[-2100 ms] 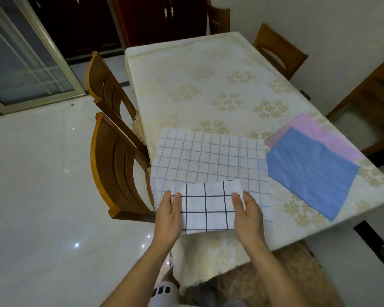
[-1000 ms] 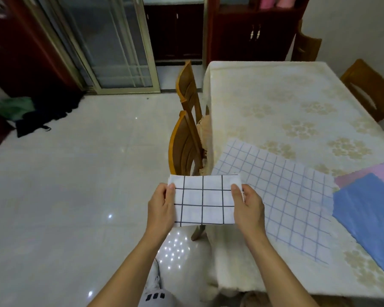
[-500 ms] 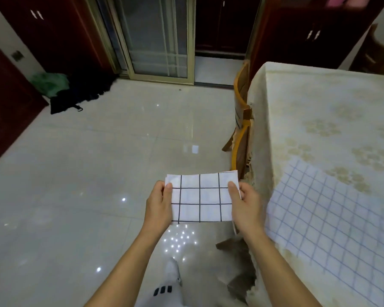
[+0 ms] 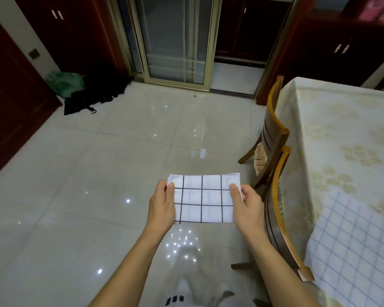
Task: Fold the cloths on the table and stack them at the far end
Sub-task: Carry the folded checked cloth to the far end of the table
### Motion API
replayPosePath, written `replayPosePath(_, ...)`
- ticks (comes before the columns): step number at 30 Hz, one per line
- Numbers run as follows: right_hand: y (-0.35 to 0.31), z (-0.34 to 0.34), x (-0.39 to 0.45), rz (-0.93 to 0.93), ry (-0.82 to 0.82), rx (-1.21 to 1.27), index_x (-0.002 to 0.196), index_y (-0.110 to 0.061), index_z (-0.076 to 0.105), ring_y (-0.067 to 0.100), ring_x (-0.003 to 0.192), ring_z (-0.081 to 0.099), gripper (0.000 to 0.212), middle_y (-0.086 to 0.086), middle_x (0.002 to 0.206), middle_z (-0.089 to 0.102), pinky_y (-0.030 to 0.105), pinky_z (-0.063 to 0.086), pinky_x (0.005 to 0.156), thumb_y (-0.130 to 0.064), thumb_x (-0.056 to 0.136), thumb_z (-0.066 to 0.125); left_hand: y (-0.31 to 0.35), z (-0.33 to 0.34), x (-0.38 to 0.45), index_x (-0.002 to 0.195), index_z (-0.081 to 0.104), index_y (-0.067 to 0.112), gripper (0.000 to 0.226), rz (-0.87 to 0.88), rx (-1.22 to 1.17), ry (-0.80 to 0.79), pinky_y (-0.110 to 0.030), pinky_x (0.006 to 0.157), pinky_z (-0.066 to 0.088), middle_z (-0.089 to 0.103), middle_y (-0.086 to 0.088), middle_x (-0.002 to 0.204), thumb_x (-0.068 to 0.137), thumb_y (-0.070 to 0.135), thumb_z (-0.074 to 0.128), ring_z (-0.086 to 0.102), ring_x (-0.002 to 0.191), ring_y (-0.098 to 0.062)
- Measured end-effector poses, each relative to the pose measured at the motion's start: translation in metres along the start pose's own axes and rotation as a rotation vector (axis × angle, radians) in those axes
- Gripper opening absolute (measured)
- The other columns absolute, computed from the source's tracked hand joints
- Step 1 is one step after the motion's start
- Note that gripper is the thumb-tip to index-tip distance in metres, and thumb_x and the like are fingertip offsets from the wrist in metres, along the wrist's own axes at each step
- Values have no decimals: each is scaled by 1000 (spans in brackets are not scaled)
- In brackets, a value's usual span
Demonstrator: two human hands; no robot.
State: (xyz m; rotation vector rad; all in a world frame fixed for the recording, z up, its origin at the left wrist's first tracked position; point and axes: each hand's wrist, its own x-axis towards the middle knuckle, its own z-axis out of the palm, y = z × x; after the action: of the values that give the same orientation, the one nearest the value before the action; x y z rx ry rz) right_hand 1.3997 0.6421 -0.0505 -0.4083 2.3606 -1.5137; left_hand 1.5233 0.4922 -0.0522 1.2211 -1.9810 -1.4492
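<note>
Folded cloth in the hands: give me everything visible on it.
The folded cloth is white with a bold black grid, soft fabric, folded into a flat rectangle with layered edges showing at its top corners. It is held level over the tiled floor, off the table. The left hand and right hand pinch its short ends, thumbs on top.

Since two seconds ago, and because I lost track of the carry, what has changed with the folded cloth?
The folded black-grid cloth has left the table and is now held out over the floor, beside the chairs. Unchanged: left hand and right hand still pinch its ends; the blue-grid cloth still lies unfolded on the table.
</note>
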Motion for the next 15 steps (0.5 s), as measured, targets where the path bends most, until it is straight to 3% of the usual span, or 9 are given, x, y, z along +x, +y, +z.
replayPosePath(3,-2,4,16,-2,-4,19,80,-6,55,34,71,60,33,16,74,61,44,52,62,-32,101,53,4,4,17,79,39,15,29,-17,-10,-5,-25,56,34,47,1,74,106,28,38,40,66,-12)
replayPosePath(6,-4,8,39,-1,1,17,76,-12,55,9,59,53,31,-5,63,58,29,44,56,-29,101,54,9,11,38,80,40,14,29,-22,-16,-16,-18,51,34,47,1,75,106,27,38,41,65,-11)
replayPosePath(11,3,17,92,28,11,54,90,-21,63,18,78,68,19,1,81,69,42,59,69,-32,102,53,21,33,87,82,42,13,27,-41,0,-36,-16,51,36,50,2,77,106,27,38,44,66,-11)
replayPosePath(15,3,19,150,51,41,52,88,-22,62,17,75,66,21,0,78,67,41,58,69,-35,101,53,37,61,140,90,46,7,26,-57,22,-69,-33,61,41,53,0,79,105,28,39,47,70,-15)
